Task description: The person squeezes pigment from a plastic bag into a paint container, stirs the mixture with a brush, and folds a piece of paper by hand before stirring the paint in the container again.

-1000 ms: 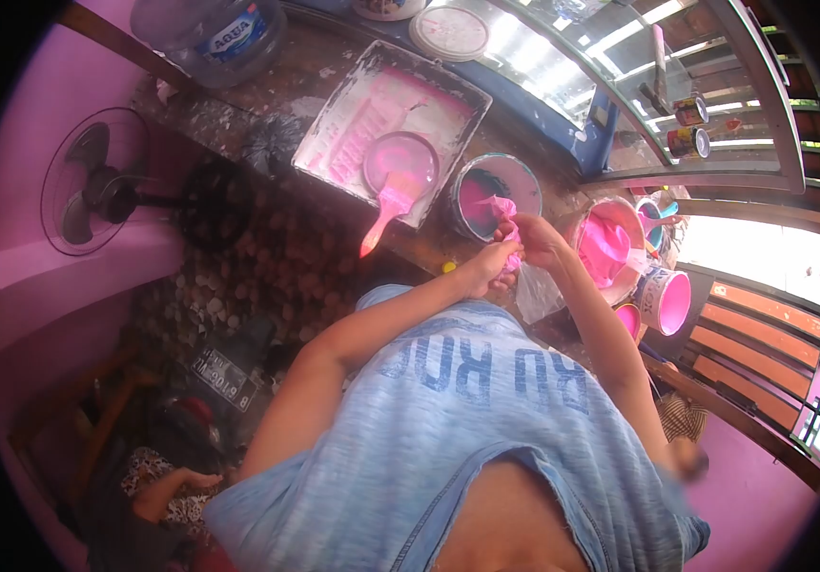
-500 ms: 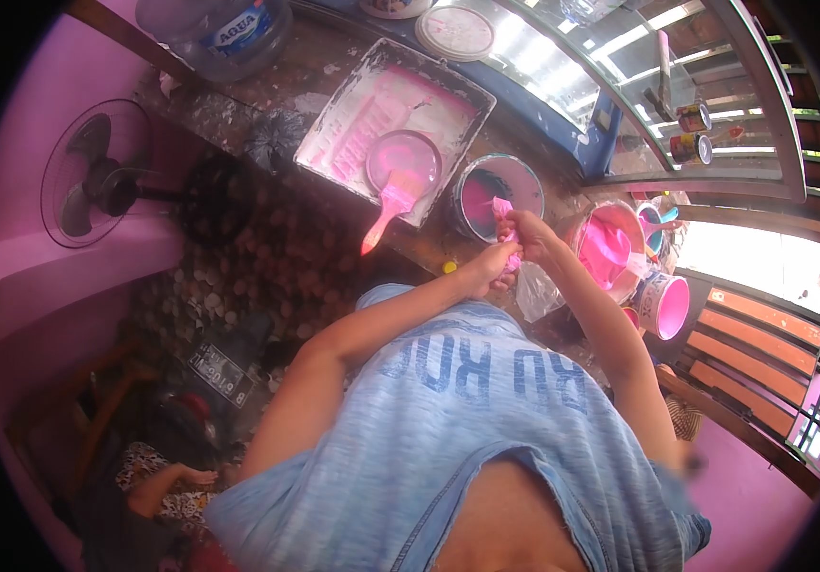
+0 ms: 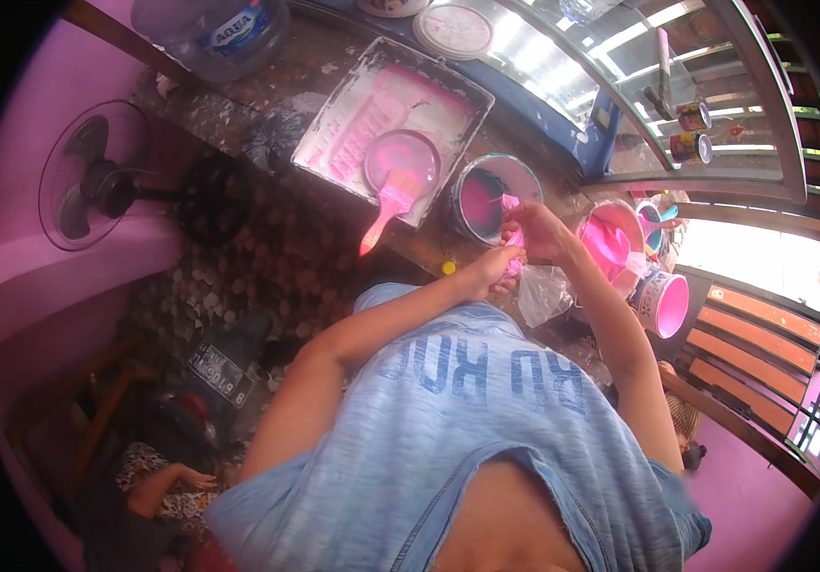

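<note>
Left hand: curled closed, clamped on near end of pink bundle | right hand: pinched together on far end | bundle: at bucket's near-right side, right of tray

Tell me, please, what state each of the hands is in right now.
Left hand: closed, holding the pink crumpled item.
Right hand: closed, holding the same item higher up.
</note>
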A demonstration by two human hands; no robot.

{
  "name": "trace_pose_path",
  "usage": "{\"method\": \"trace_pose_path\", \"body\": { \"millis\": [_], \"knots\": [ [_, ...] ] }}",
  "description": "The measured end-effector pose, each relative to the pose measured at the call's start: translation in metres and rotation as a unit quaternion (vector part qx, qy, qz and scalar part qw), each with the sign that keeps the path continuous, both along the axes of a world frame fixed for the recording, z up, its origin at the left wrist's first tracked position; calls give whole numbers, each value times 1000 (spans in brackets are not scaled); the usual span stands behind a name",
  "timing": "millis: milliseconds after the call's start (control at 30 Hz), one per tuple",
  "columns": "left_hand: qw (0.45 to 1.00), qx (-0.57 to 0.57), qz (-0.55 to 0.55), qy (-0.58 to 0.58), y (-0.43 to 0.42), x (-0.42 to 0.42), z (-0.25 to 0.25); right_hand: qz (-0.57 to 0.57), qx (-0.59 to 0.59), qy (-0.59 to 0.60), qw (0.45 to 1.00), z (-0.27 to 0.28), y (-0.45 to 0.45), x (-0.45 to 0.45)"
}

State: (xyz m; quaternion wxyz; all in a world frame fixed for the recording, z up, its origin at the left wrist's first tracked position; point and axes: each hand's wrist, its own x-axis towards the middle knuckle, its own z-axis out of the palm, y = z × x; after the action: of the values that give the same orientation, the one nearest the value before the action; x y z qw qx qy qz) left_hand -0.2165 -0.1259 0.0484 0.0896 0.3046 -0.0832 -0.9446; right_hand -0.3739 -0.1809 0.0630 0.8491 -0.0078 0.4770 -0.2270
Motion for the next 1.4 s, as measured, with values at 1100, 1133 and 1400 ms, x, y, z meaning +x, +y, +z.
{"method": "trace_pose_path", "body": {
  "millis": [1100, 1133, 1400],
  "knots": [
    [1000, 24, 6, 11, -5, 1, -4, -46, -35, 99, 993, -16, 10, 13],
    [1000, 22, 4, 9, -5, 1, -4, -40, -38, 102, 993, -15, 10, 13],
    [1000, 15, -7, -8, -4, 1, -1, 54, -107, 173, 978, -12, 10, 20]
  ]
}}
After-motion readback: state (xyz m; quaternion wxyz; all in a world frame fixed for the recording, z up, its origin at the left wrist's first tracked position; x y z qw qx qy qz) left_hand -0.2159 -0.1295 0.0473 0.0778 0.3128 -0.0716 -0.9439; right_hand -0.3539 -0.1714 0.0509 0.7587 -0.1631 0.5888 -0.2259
